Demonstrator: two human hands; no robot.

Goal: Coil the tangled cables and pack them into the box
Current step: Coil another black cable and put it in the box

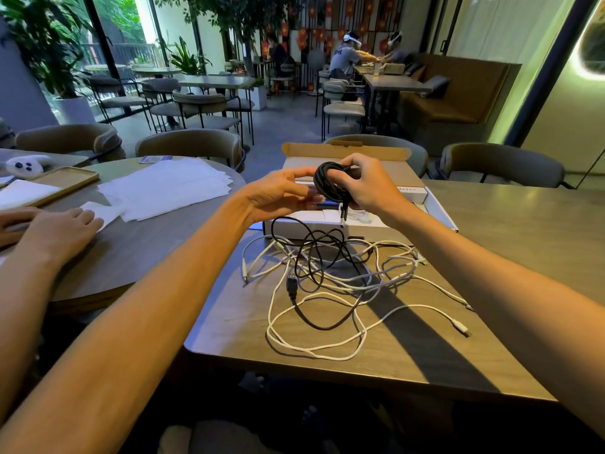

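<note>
My right hand grips a coiled black cable above the open cardboard box; a USB plug hangs from the coil. Beside the coil is my left hand, its fingertips touching the coil's left side. On the table in front of the box lies a tangle of white cables, with another loose black cable running through it.
To the left, a round table carries white paper sheets and a wooden tray; another person's hand rests on it. Chairs stand behind both tables. Two people sit far back.
</note>
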